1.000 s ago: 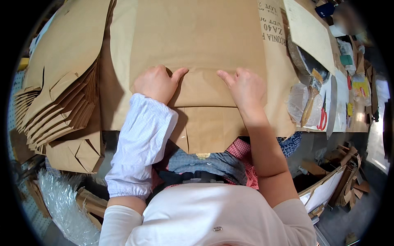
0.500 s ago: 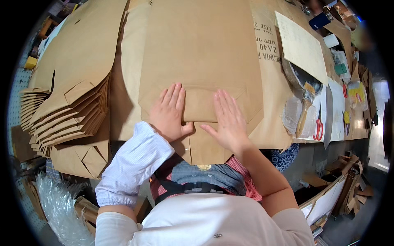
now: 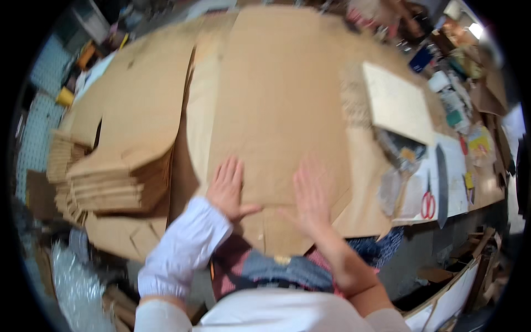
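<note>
Bare paper (image 3: 276, 130) separates left hand (image 3: 226, 191) and right hand (image 3: 311, 200) near its edge.

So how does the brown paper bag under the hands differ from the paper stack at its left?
The paper bag lies low and flat, while the paper stack is thick with many layers. The bag's near end is folded flat; the stack's stands out in ridges. The left hand and right hand rest on the bag, while neither touches the stack. Both are brown paper.
</note>
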Demonstrator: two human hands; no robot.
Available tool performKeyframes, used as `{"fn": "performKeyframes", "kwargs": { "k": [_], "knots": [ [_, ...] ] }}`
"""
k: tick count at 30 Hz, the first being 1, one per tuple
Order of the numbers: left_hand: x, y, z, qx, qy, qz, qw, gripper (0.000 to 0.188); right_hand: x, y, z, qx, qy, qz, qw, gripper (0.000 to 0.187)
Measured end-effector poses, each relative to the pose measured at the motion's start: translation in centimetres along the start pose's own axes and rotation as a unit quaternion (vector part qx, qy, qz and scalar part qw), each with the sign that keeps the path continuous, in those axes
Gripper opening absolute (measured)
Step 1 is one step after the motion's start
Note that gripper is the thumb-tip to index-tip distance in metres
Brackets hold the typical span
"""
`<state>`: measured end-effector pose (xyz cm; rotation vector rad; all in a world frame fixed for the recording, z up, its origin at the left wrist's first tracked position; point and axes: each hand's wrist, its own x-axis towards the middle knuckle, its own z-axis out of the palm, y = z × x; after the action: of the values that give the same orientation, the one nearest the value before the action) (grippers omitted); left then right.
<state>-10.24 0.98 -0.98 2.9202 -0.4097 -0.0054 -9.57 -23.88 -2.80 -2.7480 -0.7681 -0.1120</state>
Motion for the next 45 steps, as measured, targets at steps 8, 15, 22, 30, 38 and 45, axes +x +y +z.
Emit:
{"fn": "performKeyframes", "kwargs": {
  "k": [8, 15, 22, 30, 38, 45],
  "knots": [
    [-0.9, -2.9, -0.3, -0.03, -0.05, -0.043, 0.997, 0.121, 0.2, -0.7, -0.9, 0.022, 0.008, -0.004, 1.0, 0.087],
    [0.3, -1.0, -1.7, 0.028, -0.062, -0.116, 0.991, 0.11, -0.8, -0.8, -0.3, 0.029, 0.061, -0.002, 0.998, 0.085],
    [-0.4, 4.6, 0.1, 0.142, 0.02, 0.182, 0.973, 0.073, -0.5, -0.9, -0.1, 0.098, 0.117, 0.003, 0.988, 0.074],
    [5.2, 9.7, 2.3, 0.179, 0.015, 0.084, 0.98, 0.039, -0.8, 2.4, 1.1, 0.173, 0.358, 0.105, 0.911, 0.041],
    [5.2, 4.9, -8.8, 0.312, -0.113, 0.107, 0.937, 0.016, -1.0, 3.0, 1.9, 0.308, 0.282, 0.221, 0.881, 0.029],
    [-5.1, -14.7, -20.6, 0.36, 0.243, 0.058, 0.899, 0.018, -1.4, 1.1, 0.7, 0.337, 0.242, 0.204, 0.887, 0.025]
  ]
}}
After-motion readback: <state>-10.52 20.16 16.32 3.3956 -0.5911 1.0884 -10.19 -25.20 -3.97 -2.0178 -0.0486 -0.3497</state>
